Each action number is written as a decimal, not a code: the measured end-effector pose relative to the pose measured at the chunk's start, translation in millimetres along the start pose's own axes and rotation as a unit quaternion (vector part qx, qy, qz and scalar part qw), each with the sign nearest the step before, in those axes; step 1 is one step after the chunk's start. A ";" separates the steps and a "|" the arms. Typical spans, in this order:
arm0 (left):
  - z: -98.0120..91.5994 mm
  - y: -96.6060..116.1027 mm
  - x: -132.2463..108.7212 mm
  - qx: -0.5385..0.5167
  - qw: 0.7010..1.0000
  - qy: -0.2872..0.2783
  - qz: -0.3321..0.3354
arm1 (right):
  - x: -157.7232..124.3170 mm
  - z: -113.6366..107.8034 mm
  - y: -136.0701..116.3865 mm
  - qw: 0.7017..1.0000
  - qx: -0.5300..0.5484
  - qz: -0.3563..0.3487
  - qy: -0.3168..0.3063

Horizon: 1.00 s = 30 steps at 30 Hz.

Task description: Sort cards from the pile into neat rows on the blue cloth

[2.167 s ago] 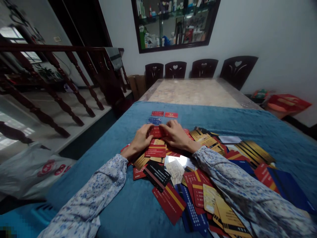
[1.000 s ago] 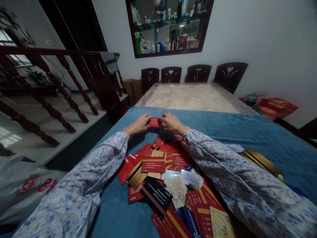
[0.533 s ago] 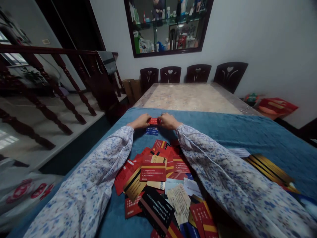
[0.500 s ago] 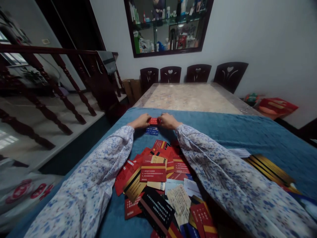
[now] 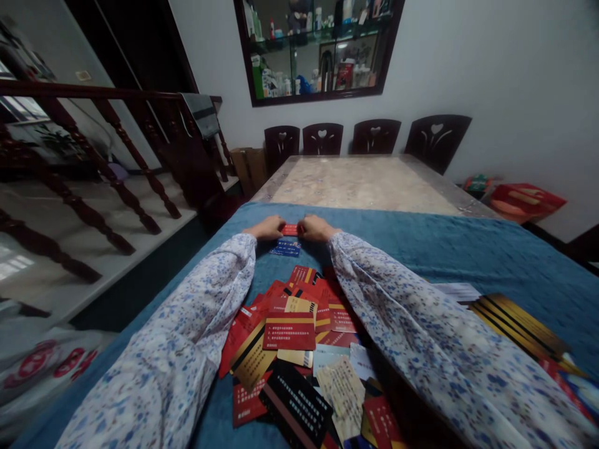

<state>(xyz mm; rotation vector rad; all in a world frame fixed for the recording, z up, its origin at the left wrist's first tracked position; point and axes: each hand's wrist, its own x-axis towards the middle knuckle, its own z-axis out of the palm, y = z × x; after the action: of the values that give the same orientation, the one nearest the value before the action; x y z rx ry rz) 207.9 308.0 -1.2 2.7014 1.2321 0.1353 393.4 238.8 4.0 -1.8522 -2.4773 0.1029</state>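
Far out on the blue cloth, my left hand (image 5: 268,227) and my right hand (image 5: 314,227) grip a small red card (image 5: 290,230) from its two sides, fingers closed at its edges. Just nearer to me lies a blue card (image 5: 287,247), flat on the cloth. Between my forearms spreads a loose heap of cards, with a red card (image 5: 290,330) on top, a gold card (image 5: 254,354) at its left and a black card (image 5: 296,405) at its near side. A worn cream card (image 5: 340,394) lies beside the black one.
Blue cloth (image 5: 224,262) covers the near part of the table; bare stone-like tabletop (image 5: 355,178) shows beyond. Gold striped cards (image 5: 517,324) lie to the right of my right sleeve. Several dark chairs (image 5: 322,138) line the wall. A plastic bag (image 5: 51,362) sits at the left.
The view has shifted slightly. Both hands stay on the red card, which now appears a little lower and flatter. The heap looks otherwise the same.
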 end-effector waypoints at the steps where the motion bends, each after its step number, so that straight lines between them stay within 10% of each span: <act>1: -0.4 -0.1 0.8 -0.001 1.000 -0.003 -0.002 | 1.2 0.2 -0.1 1.000 0.000 0.002 -0.003; 30: 2.7 5.7 -5.2 0.018 1.000 -0.013 -0.009 | -0.7 -3.9 -5.2 0.999 -0.036 0.011 -0.022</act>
<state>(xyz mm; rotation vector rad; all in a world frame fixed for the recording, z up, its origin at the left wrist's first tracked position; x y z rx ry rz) 209.1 300.1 -2.9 2.7133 1.2626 0.0775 389.0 236.8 8.3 -1.9270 -2.5216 0.0554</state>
